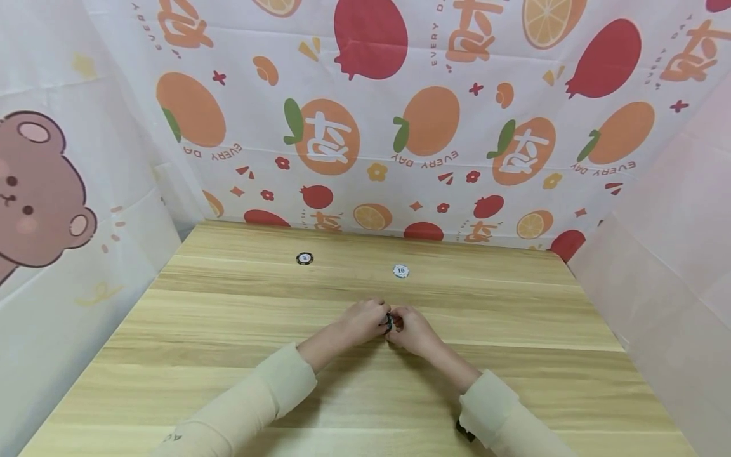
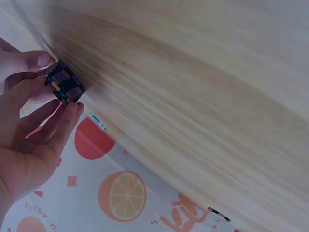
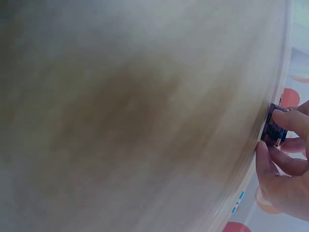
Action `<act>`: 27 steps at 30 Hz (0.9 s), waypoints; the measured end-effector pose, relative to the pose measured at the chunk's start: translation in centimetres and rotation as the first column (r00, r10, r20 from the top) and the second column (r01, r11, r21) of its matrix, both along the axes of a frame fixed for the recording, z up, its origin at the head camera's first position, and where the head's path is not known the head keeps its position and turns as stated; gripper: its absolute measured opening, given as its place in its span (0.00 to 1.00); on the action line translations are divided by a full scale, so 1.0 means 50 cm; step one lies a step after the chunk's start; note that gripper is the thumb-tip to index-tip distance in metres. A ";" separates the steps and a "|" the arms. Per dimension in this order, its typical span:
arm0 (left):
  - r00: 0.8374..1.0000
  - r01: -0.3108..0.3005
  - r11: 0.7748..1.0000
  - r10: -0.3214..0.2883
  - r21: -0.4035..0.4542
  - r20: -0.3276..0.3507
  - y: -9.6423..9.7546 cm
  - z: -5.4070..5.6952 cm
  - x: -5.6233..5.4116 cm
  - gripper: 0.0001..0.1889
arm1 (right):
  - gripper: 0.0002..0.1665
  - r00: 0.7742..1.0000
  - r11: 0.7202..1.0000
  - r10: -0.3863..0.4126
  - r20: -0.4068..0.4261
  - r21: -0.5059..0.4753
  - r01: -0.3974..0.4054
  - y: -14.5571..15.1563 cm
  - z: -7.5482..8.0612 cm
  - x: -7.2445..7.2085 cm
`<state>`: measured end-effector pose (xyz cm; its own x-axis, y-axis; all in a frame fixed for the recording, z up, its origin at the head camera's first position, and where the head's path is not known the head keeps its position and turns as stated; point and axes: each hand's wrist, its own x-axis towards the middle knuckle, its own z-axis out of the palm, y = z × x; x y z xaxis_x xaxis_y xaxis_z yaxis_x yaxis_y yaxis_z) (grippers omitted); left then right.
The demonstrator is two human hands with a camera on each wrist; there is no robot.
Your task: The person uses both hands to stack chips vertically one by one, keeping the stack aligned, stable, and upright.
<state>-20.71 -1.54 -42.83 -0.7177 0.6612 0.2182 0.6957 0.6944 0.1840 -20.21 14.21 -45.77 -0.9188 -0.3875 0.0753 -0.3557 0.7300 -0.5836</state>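
Observation:
A small stack of dark poker chips [image 2: 65, 82], with purple, orange and blue edges, stands at the middle of the table between both hands. My left hand [image 1: 363, 320] grips the stack from the left, thumb and fingertips at its rim. From the other side my right hand [image 1: 415, 331] pinches the same stack, with its fingertips low, close to the tabletop. Fingers hide much of the stack in the head view. Beyond the hands lie two single chips: a black chip [image 1: 305, 258] to the left and a pale chip marked 10 [image 1: 401, 271] nearly straight ahead.
The wooden table [image 1: 228, 355] meets a fruit-print curtain [image 1: 388, 127] along its back edge. Pale curtains [image 1: 674, 266] hang at both sides, the left one with a bear printed on it. A small black object [image 1: 465, 431] shows beside the right sleeve.

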 end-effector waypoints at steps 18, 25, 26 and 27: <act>0.995 -0.052 0.998 0.049 0.030 0.087 -0.036 -0.011 -0.002 0.15 | 0.17 0.999 0.995 0.032 -0.002 -0.095 -0.033 0.010 0.001 -0.005; 0.995 -0.071 0.997 0.071 -0.006 0.066 -0.041 -0.017 -0.003 0.10 | 0.15 0.999 0.994 0.033 -0.018 -0.102 -0.035 0.009 0.000 -0.003; 0.996 -0.070 0.998 0.070 -0.008 0.061 -0.040 -0.017 -0.003 0.10 | 0.14 0.999 0.994 0.033 -0.021 -0.104 -0.036 0.008 0.000 -0.004; 0.996 -0.069 0.998 0.069 -0.010 0.055 -0.040 -0.017 -0.002 0.10 | 0.14 0.999 0.994 0.035 -0.026 -0.106 -0.037 0.008 -0.001 -0.004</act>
